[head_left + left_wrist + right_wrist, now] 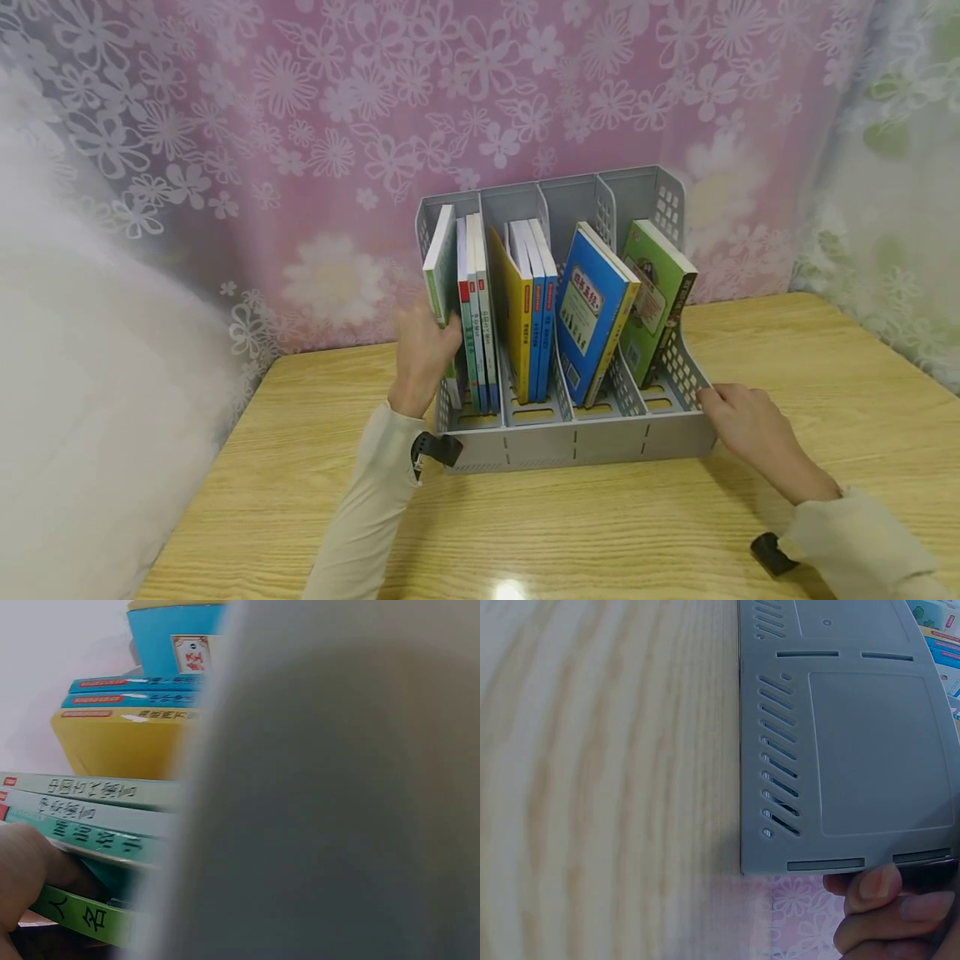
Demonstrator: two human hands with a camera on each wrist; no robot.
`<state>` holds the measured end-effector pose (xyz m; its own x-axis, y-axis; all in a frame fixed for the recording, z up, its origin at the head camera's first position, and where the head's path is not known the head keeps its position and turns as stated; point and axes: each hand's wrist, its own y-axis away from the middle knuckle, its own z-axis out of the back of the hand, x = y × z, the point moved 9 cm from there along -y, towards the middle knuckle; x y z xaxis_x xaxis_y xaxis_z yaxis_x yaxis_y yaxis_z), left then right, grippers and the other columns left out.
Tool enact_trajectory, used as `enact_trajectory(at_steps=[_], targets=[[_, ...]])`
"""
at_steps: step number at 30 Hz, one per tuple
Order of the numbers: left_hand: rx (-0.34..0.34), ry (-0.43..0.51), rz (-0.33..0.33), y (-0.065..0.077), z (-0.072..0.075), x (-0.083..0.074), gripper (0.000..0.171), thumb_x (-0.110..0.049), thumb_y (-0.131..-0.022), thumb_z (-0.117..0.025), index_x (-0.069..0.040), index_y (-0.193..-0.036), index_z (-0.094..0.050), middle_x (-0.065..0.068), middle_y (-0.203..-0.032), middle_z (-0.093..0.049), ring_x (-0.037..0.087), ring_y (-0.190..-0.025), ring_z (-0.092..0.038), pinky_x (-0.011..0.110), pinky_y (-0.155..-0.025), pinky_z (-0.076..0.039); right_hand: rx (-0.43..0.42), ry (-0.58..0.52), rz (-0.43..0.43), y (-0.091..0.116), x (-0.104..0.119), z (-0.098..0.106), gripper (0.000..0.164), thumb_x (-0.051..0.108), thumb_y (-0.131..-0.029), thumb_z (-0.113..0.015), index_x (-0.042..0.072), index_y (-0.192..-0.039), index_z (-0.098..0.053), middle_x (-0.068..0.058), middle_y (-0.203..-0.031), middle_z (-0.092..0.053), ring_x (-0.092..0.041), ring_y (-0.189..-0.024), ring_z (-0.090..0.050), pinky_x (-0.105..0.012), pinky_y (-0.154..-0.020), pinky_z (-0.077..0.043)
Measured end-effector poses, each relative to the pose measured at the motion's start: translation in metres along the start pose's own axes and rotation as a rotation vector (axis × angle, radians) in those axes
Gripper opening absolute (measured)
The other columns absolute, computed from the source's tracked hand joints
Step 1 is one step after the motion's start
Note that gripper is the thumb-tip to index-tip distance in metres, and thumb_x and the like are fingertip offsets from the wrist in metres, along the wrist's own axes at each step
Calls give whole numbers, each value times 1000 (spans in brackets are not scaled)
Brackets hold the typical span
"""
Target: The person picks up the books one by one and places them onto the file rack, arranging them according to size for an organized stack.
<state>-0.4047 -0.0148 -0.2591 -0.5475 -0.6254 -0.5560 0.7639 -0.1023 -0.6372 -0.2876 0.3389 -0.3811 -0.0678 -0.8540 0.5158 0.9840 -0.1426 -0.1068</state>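
Note:
A grey four-slot book rack (pixel 611 442) stands on the table with books upright in its slots. My left hand (pixel 422 354) is at its left end, holding a green-and-white book (pixel 441 262) with the thumb on the near side. That book's green spine (pixel 82 915) shows beside the thumb in the left wrist view. The fingers behind it are hidden. My right hand (pixel 750 421) grips the rack's front right corner; in the right wrist view its curled fingers (pixel 881 889) lie against the rack's end.
Slim books (pixel 480 333) share the leftmost slot. Yellow and blue books (pixel 536 333) fill the second, a blue book (pixel 588 308) leans in the third, and a green book (pixel 652 292) leans in the fourth. A floral curtain (pixel 337 167) hangs behind the wooden table (pixel 570 533).

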Motion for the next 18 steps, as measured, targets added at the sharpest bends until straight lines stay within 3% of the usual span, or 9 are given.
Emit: enact_trajectory(at_steps=[11,14,18], targets=[[25,-19,10,4,-10,8,25,-2,-85,-61,1,-110,-59,18,-70,-67,15,-45,-51,26,-38,-42,-3,4,12,-1,2,-2,46,28,-101,-24,10,-64,-45,-4,-58,-41,-19,-53,-38,-31,-48,-30],[22,-27,9,5,-12,9,27,-2,-85,-62,2,-111,-60,20,-76,-69,18,-50,-57,27,-41,-47,1,9,11,-2,1,-2,46,28,-101,-25,11,-64,-45,-4,-59,-41,-19,-54,-39,-31,-48,-30],[51,2,26,6,-17,12,32,-10,-90,-61,2,-119,-59,22,-94,-71,27,-71,-70,36,-56,-57,0,26,17,-3,-2,-1,46,27,-101,-26,10,-66,-50,-7,-63,-48,-22,-60,-44,-33,-51,-33]])
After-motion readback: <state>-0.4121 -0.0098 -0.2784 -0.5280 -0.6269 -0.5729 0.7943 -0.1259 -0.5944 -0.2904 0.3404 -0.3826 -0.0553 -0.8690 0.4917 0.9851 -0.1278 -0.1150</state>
